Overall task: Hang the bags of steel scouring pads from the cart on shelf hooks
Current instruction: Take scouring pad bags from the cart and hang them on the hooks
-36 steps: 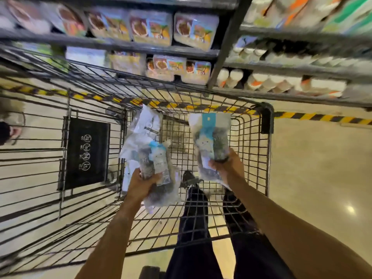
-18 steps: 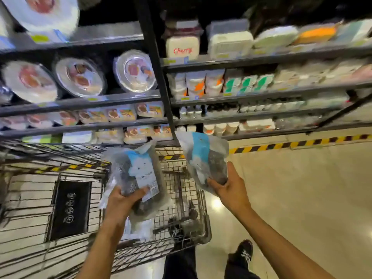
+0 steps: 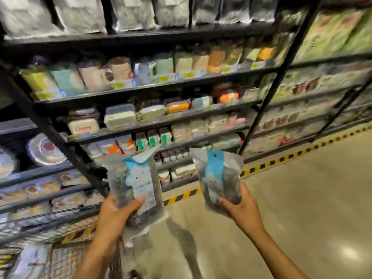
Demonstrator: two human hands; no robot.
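Observation:
My left hand [image 3: 114, 214] grips a clear bag of steel scouring pads [image 3: 134, 188] with a blue-and-white label, held upright in front of the shelving. My right hand [image 3: 239, 210] grips a second bag of scouring pads [image 3: 218, 178] with a blue header card, tilted slightly left. Both bags are raised away from the wire cart [image 3: 60, 234], whose rim shows at the lower left. Another bag [image 3: 30, 260] lies inside the cart. Similar silvery bags [image 3: 130, 13] hang along the top of the shelf unit, blurred.
Black metal shelving [image 3: 153, 125] full of packaged goods fills the upper view, with a slanted upright post [image 3: 277, 77] at the right. A yellow-and-black floor stripe [image 3: 281, 160] runs along the shelf base. Polished floor [image 3: 291, 218] spreads to the right.
Both hands have lifted their bags up out of the cart toward the shelves. My view has swung up and right, so the cart dropped to the lower left corner.

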